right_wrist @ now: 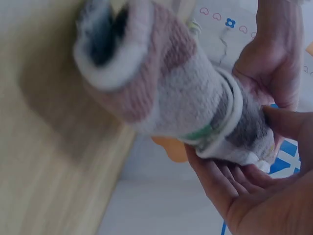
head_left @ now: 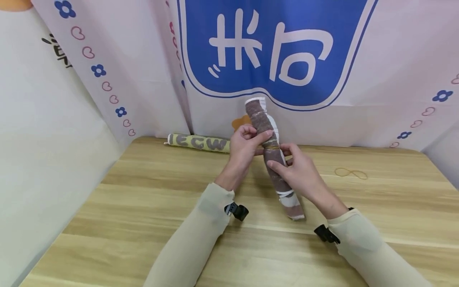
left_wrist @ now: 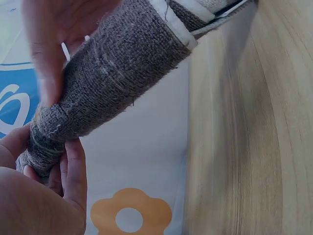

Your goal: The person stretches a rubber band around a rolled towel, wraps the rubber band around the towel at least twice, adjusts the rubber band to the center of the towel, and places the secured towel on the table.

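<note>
- One brown roll (head_left: 271, 157) is held tilted above the tabletop (head_left: 161, 191), between both hands, with a thin band (head_left: 273, 147) across its middle.
- By its cloth look, I judge it light, soft and not slippery; layers could loosen, so it is better to take hold close on both sides of the band.
- Left hand (head_left: 245, 145) has its grip on the roll above the band; right hand (head_left: 300, 169) grips it below, thumb in front.
- No container is seen: yellow roll (head_left: 201, 143) lies at the back, twisted loose band (head_left: 350, 173) lies to the right.
</note>
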`<action>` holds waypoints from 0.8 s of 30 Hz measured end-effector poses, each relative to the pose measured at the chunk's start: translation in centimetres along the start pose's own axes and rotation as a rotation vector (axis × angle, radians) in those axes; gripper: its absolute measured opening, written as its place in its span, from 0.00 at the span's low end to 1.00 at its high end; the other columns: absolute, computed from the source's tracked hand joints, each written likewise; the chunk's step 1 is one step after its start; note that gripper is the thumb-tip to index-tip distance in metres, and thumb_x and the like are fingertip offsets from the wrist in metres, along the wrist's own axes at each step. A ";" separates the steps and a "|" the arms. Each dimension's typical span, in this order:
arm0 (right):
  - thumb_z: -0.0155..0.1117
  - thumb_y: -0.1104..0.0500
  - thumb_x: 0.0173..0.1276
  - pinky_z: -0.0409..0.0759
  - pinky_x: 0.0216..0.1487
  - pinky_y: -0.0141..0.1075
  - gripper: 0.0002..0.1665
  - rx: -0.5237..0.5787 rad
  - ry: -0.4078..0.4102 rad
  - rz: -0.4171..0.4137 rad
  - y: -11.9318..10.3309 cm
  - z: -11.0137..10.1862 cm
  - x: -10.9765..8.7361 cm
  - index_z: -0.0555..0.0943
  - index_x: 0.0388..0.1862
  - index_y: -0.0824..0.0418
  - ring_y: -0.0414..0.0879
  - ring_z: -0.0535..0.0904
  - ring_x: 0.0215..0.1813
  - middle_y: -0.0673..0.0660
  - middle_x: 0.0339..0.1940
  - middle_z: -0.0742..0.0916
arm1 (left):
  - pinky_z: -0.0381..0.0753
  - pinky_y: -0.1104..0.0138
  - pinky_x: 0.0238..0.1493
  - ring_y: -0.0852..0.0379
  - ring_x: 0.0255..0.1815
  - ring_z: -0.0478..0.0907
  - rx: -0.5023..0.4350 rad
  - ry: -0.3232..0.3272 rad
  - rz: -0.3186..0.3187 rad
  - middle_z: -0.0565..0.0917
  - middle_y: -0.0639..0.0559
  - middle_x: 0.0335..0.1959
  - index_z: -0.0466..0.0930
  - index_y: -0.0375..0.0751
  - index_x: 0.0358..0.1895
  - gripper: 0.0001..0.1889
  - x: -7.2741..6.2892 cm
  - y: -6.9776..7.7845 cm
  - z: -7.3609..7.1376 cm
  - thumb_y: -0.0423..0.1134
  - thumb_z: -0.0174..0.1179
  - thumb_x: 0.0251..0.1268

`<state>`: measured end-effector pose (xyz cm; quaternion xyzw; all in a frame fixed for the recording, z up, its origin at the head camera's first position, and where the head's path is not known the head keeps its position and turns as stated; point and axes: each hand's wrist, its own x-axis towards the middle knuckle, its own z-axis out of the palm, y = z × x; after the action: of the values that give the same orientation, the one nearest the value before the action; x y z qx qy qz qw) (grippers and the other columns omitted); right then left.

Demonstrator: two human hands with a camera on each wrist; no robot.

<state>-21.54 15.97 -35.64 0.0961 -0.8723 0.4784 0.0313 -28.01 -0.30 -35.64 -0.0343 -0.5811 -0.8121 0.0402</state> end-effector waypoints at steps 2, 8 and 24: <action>0.70 0.53 0.77 0.88 0.39 0.45 0.34 -0.006 0.015 -0.005 0.2 0.1 0.0 0.70 0.73 0.67 0.61 0.85 0.52 0.68 0.63 0.81 | 0.87 0.65 0.28 0.55 0.38 0.87 -0.020 -0.001 0.004 0.82 0.48 0.35 0.71 0.43 0.40 0.18 -0.1 0.0 0.0 0.30 0.77 0.62; 0.69 0.55 0.77 0.88 0.40 0.46 0.31 -0.040 0.057 -0.017 0.6 -0.4 -0.1 0.72 0.72 0.67 0.61 0.83 0.55 0.68 0.62 0.82 | 0.90 0.60 0.35 0.54 0.39 0.88 -0.005 -0.037 0.015 0.85 0.47 0.37 0.75 0.41 0.40 0.13 -0.2 -0.1 0.0 0.31 0.74 0.65; 0.69 0.62 0.74 0.75 0.59 0.56 0.23 -0.215 0.078 -0.136 3.4 -5.3 0.5 0.78 0.65 0.66 0.60 0.81 0.58 0.66 0.59 0.85 | 0.85 0.43 0.54 0.42 0.52 0.86 0.423 -0.198 0.087 0.90 0.46 0.48 0.81 0.37 0.50 0.09 0.0 1.4 -5.5 0.35 0.68 0.73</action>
<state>-22.88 22.11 -35.53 0.1325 -0.9082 0.3822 0.1074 -27.90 -5.94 -36.13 -0.1295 -0.7374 -0.6625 0.0240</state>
